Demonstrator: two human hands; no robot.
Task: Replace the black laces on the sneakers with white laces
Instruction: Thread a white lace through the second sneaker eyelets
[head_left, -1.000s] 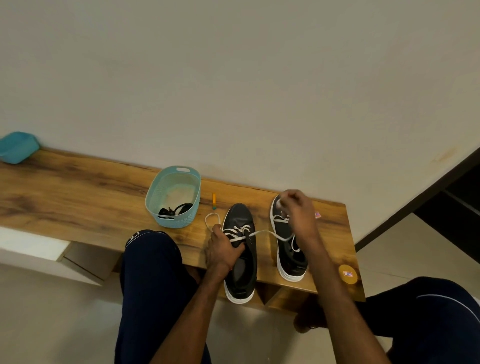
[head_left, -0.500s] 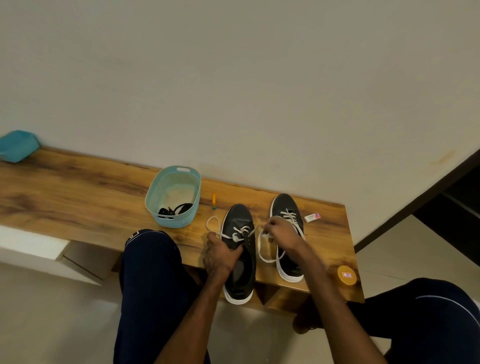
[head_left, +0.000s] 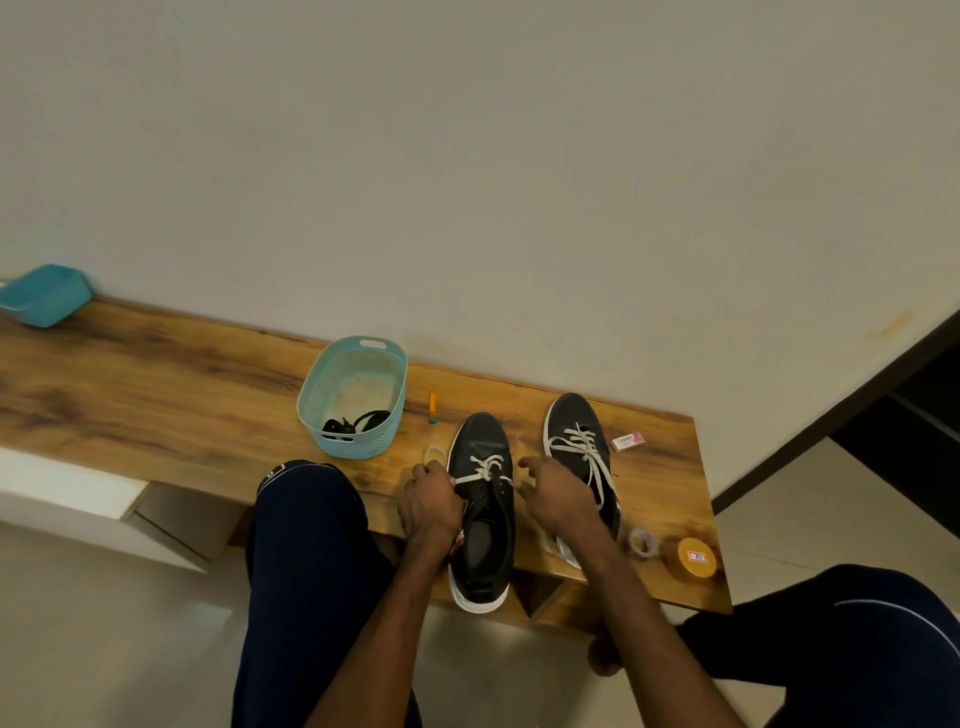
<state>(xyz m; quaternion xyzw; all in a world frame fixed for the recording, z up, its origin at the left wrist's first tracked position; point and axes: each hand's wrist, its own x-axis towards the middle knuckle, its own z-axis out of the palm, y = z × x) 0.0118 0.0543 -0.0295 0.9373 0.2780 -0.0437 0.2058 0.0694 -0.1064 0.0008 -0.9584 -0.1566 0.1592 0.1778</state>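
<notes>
Left hand (head_left: 431, 501) curled at the left flank of the left-side sneaker (head_left: 480, 519), pinching the white lace (head_left: 485, 467); a slack loop of it lies just past the knuckles. Right hand (head_left: 558, 499) hovers over the gap between the two shoes, fingers loosely spread. Left-side sneaker: long axis runs near edge to far edge of the bench (head_left: 156, 395), toe toward the wall, heel overhanging the near edge, laced only across the rows nearest the toe. Right-side sneaker (head_left: 579, 421) just beside it, roughly parallel, toe also to the wall and set further back, white lacing down its front, heel hidden by the right wrist. Teal basket (head_left: 322, 395) left of the shoes, near the far edge, black laces (head_left: 358, 421) in its near end. Small orange stick (head_left: 432, 407) between basket and shoes. Eraser (head_left: 627, 440) by the right edge; tape roll (head_left: 643, 541) and yellow tin (head_left: 695, 558) at the near right corner.
</notes>
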